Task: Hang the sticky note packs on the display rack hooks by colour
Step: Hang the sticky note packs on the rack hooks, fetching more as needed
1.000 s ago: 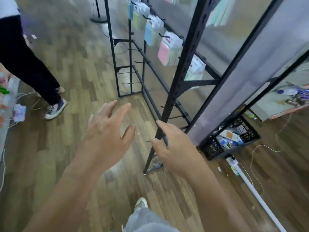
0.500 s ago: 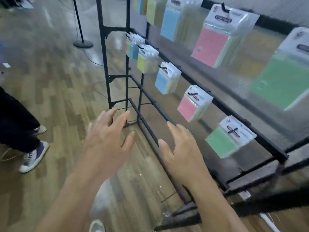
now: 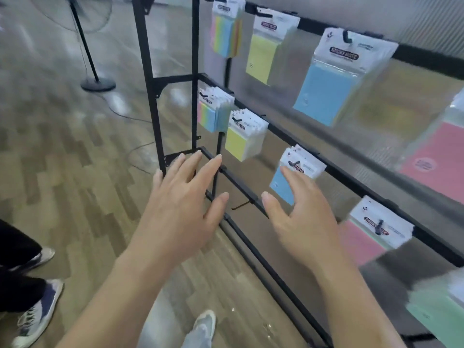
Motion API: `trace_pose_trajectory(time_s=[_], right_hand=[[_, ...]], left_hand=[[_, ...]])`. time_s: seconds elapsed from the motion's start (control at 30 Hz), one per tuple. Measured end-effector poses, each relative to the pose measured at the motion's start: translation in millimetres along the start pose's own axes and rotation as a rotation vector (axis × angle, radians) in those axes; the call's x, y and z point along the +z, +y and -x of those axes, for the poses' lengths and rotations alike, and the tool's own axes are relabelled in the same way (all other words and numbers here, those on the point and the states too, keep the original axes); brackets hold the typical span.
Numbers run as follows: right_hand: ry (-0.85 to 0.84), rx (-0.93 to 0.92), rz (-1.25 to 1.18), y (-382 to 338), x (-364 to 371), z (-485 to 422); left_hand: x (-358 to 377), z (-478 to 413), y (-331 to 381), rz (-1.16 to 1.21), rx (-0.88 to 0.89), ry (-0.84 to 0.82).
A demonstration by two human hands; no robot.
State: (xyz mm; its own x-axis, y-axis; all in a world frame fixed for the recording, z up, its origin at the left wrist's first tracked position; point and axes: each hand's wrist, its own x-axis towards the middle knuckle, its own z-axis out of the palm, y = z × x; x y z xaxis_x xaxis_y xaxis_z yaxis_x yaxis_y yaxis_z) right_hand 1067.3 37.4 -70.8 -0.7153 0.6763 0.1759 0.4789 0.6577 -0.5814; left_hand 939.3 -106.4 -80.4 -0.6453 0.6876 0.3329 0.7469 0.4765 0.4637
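A black display rack [image 3: 150, 79] runs from the left into the right foreground. On its middle rail hang a multicolour pack [image 3: 209, 116], a yellow pack [image 3: 241, 141], a blue pack [image 3: 286, 182] and a pink pack [image 3: 364, 237]. The top rail carries a multicolour pack [image 3: 227, 33], a yellow pack [image 3: 263, 56], a blue pack [image 3: 326, 94] and a pink pack [image 3: 437, 156]. A green pack [image 3: 437, 315] shows at lower right. My left hand [image 3: 180, 207] is spread empty before the lower rail. My right hand [image 3: 298, 217] is empty, its fingertips over the blue pack.
An empty hook [image 3: 241, 205] sticks out of the lower rail between my hands. A round-based stand [image 3: 96, 82] is on the wooden floor at back left, with a cable [image 3: 130, 149] trailing from it. Another person's legs and sneakers [image 3: 32, 317] are at the lower left.
The view has swung up and closer to the rack, so the packs look larger. Both hands stayed empty and spread, and moved nearer the rails; the right hand now reaches the blue pack.
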Motion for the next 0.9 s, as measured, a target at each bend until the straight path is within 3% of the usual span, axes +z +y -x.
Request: trace_pose_trajectory(time_s=[0.23,0.4,0.63,0.9], right_hand=[[0.156,-0.019,-0.139,-24,38,-114],[0.434,-0.061,-0.145,-37,45,-185],[0.770,0.082,-0.129,-50,55,-249],[1.013,0.303,-0.202,-78,63,-294]], left_hand=[[7,-125,-48,0.134,0.071,0.104],[7,-210,-69,0.178,0.135,0.220],[24,-310,-97,0.261,0.219,0.095],[37,-405,-116,0.383,0.279,-0.011]])
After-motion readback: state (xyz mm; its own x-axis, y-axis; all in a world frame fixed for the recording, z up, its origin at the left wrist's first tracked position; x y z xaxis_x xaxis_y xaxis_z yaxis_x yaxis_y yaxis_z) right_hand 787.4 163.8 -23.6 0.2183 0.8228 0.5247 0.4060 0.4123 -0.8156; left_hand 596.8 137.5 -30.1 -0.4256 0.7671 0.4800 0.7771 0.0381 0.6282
